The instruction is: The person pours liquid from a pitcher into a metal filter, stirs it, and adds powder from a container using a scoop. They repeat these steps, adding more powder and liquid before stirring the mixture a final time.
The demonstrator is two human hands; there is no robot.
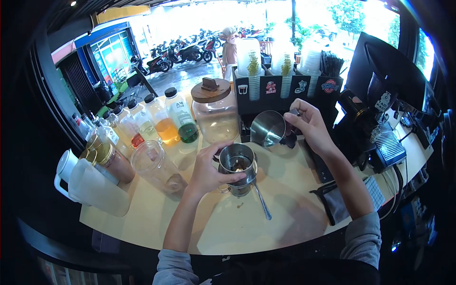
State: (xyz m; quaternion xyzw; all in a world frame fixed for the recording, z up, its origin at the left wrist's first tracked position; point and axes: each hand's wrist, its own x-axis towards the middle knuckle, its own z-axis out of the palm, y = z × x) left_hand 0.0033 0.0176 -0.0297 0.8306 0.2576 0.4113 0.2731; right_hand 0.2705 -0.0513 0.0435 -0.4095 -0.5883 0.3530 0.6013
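Note:
My left hand (209, 172) wraps round a small steel cup-shaped coffee dripper (237, 160), thumb across its near side. Something dark with a bright spot shows at the bottom inside. Beneath it stands a clear glass mug (240, 190), partly hidden by the dripper and my fingers. A metal spoon (262, 202) rests beside the mug, its handle toward me. Up and to the right, my right hand (308, 124) grips a steel pitcher (269, 128) by its handle side. The pitcher is tilted, its shiny inside facing me.
Left of my hands stand a clear plastic jug (159, 166), a white pitcher (97, 185) and a row of bottles (166, 126). Behind are a wooden-lidded glass jar (216, 114) and a black cup holder (285, 88). At right are a dark cloth (342, 204) and a coffee machine (380, 137).

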